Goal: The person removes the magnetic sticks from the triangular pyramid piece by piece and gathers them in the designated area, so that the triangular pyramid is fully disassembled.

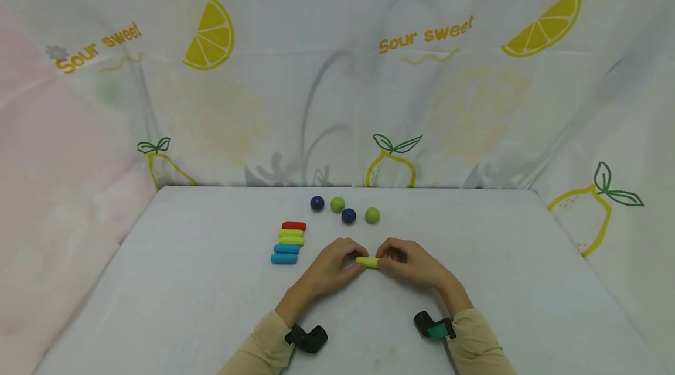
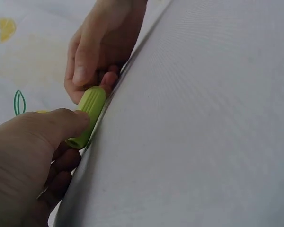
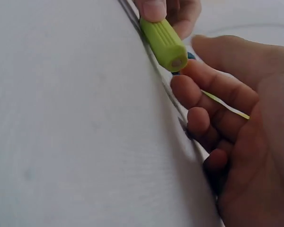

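My left hand (image 1: 334, 266) pinches a yellow-green magnetic rod (image 1: 367, 262) between thumb and fingers, just above the white table. Ribs run along the rod (image 2: 93, 105), and its near end (image 3: 176, 62) has a small round inset in the right wrist view. At the rod's right end is my right hand (image 1: 413, 262), fingers loosely bent. Its thumb stands apart from the rod in the right wrist view; the index finger is close behind the end, and whether it touches I cannot tell.
Left of the hands lie a red rod (image 1: 293, 226), two yellow-green rods (image 1: 291, 241) and two blue rods (image 1: 284, 258) in a column. Farther back sit two dark blue balls (image 1: 348, 215) and two green balls (image 1: 372, 215). A printed curtain (image 1: 337, 88) hangs behind the table (image 1: 527, 281).
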Demonstrator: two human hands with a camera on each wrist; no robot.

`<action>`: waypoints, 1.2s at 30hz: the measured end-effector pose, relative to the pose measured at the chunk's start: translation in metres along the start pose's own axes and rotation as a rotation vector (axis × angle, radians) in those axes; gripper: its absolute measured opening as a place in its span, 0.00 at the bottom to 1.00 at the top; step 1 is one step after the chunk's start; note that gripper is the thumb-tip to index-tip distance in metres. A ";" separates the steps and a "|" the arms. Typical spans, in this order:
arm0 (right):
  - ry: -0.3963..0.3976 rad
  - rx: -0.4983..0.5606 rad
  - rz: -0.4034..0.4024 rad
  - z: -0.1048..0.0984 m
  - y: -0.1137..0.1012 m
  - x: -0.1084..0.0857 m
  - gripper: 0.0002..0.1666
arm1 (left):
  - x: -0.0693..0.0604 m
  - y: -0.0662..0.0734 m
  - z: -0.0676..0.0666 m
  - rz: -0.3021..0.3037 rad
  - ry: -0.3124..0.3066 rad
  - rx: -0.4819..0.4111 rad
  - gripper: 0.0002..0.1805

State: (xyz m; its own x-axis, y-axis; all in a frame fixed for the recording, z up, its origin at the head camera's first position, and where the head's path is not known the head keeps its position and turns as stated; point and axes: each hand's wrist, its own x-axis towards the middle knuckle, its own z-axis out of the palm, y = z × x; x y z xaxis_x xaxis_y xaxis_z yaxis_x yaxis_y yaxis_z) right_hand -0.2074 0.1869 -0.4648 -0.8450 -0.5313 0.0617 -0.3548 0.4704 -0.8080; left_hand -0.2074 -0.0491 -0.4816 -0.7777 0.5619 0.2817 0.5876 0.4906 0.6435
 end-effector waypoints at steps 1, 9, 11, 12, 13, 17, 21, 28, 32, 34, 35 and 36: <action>0.011 0.017 0.010 -0.001 0.001 0.000 0.07 | 0.000 0.000 -0.001 -0.010 -0.003 -0.005 0.11; 0.070 0.097 0.025 -0.009 -0.013 -0.003 0.10 | -0.002 0.000 -0.009 0.006 0.014 -0.008 0.11; 0.066 0.103 0.024 -0.011 -0.022 -0.004 0.11 | -0.004 -0.001 -0.013 0.006 0.010 0.001 0.11; 0.065 0.103 0.026 -0.012 -0.024 -0.004 0.11 | -0.005 -0.001 -0.015 0.003 0.004 0.005 0.11; 0.063 0.104 0.031 -0.013 -0.026 -0.004 0.11 | -0.007 -0.001 -0.018 0.000 -0.001 0.010 0.11; 0.063 0.111 0.050 -0.013 -0.027 -0.004 0.12 | -0.014 0.000 -0.030 -0.010 -0.025 0.032 0.11; 0.069 0.119 0.041 -0.013 -0.026 -0.004 0.11 | -0.023 0.000 -0.043 -0.002 -0.044 0.053 0.11; 0.076 0.141 0.027 -0.012 -0.023 -0.005 0.09 | -0.041 -0.006 -0.069 0.069 -0.016 0.079 0.12; 0.077 0.154 0.021 -0.012 -0.019 -0.004 0.08 | -0.054 -0.015 -0.085 0.092 0.036 0.127 0.13; 0.075 0.158 0.019 -0.010 -0.014 -0.003 0.08 | -0.061 -0.020 -0.094 0.082 0.059 0.150 0.14; 0.076 0.159 0.018 -0.010 -0.010 -0.002 0.08 | -0.065 -0.022 -0.098 0.079 0.066 0.155 0.15; 0.078 0.159 0.017 -0.009 -0.006 -0.002 0.08 | -0.068 -0.024 -0.102 0.076 0.071 0.161 0.15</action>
State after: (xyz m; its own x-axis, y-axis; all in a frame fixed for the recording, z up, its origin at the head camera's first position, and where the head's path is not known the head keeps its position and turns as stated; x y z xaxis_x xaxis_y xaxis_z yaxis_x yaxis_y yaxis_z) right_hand -0.2072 0.1908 -0.4545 -0.8810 -0.4649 0.0875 -0.2776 0.3584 -0.8913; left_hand -0.1916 -0.1667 -0.4437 -0.7405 0.5556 0.3780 0.6686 0.5520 0.4983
